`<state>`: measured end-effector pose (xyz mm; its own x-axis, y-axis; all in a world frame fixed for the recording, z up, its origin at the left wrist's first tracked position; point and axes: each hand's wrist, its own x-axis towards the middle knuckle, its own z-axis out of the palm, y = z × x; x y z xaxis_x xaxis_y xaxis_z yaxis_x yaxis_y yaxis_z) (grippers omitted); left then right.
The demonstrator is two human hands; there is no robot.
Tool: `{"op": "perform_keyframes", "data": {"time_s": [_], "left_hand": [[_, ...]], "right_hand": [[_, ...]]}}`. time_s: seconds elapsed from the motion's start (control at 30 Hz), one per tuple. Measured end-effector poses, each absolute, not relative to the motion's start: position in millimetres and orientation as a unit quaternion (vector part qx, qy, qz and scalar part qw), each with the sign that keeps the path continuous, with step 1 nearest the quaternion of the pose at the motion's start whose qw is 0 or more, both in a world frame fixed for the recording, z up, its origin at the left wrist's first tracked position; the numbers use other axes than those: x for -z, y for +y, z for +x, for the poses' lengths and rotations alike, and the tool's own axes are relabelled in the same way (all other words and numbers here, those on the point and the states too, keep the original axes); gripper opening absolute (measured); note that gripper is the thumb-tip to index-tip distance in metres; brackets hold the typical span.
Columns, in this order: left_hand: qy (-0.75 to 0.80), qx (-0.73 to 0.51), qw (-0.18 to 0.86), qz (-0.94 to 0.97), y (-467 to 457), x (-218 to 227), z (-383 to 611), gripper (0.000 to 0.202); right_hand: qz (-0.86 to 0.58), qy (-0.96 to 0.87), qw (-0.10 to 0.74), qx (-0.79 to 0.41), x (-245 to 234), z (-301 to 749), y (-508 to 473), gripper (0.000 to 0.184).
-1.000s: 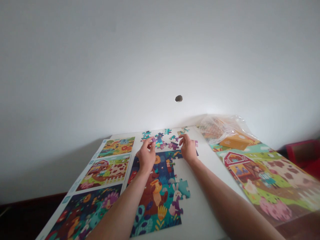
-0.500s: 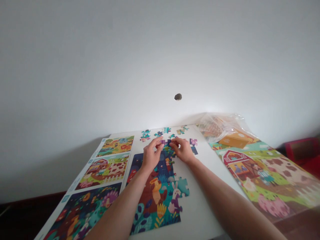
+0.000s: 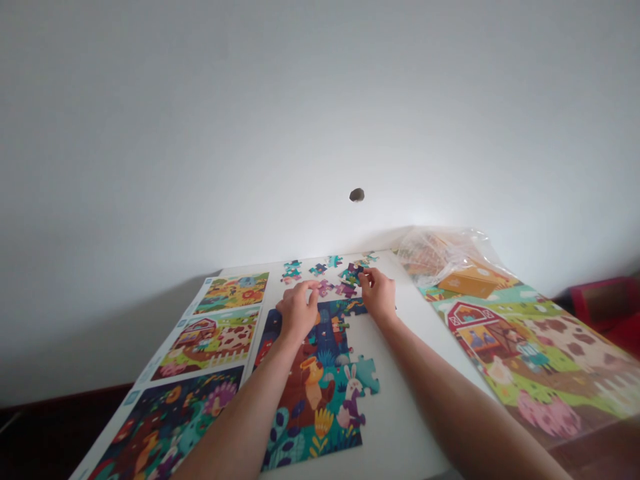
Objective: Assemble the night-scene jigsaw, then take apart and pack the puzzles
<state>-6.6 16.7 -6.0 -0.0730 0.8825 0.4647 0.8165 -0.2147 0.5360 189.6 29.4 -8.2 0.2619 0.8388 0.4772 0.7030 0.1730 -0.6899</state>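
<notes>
Between thumb and fingers, my right hand [image 3: 379, 293] pinches a dark blue and purple puzzle piece [image 3: 356, 272] above other loose pieces. My left hand [image 3: 299, 310] rests at the top of the partly joined puzzle [image 3: 310, 400], its thumb and index fingertip apart beside a pink puzzle piece [image 3: 326, 287]; whether they touch is hard to see. A purple piece [image 3: 346, 291] lies between the hands. The joined puzzle shows a bear-like animal and a white rabbit, with an uneven right edge.
Several loose pieces [image 3: 318, 269] lie along the table's far end by the wall. On the left is a picture sheet [image 3: 203, 343] with printed scenes. A farm puzzle picture [image 3: 530, 360] and a clear plastic bag [image 3: 450, 250] over an orange box [image 3: 470, 280] are on the right.
My hands have moved apart. The right one has shifted right and slightly away, with a dark piece now in its fingers; the left has drawn back left. Pink and purple pieces now show between them.
</notes>
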Motion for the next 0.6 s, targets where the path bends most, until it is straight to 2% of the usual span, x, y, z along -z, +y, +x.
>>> {"op": "perform_keyframes", "data": {"time_s": [0.13, 0.37, 0.53, 0.6], "left_hand": [[0.623, -0.305, 0.032, 0.720, 15, 9, -4, 0.019], [0.618, -0.301, 0.026, 0.726, 14, 9, -1, 0.020], [0.584, -0.343, 0.054, 0.734, 12, 8, 2, 0.045], [0.571, -0.355, 0.069, 0.737, 11, 7, 2, 0.050]], "right_hand": [[-0.677, -0.598, 0.421, -0.084, 11, 193, 34, 0.024], [-0.641, -0.658, 0.379, -0.109, 12, 186, 33, 0.026], [-0.576, -0.708, 0.389, -0.123, 9, 180, 30, 0.024], [-0.557, -0.722, 0.388, -0.135, 8, 178, 28, 0.024]]}}
